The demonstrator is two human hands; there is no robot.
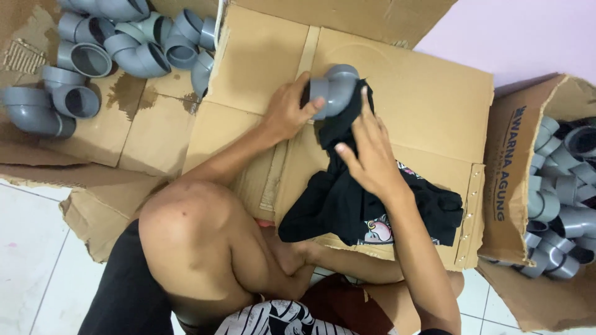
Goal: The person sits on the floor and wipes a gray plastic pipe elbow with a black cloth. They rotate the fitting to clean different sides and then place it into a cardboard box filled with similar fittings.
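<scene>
Now grey elbow fitting (335,88) clasped in left fingers (310,107); right fingers (363,121) alongside.

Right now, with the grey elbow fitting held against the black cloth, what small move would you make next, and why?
Probably rub the black cloth over the grey elbow fitting: the left hand grips the fitting, and the right hand presses the cloth against its side.

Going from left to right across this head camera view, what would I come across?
Pile of grey pipe elbows → left hand → grey elbow it holds → right hand on a black cloth → cardboard box of more grey fittings.
</scene>
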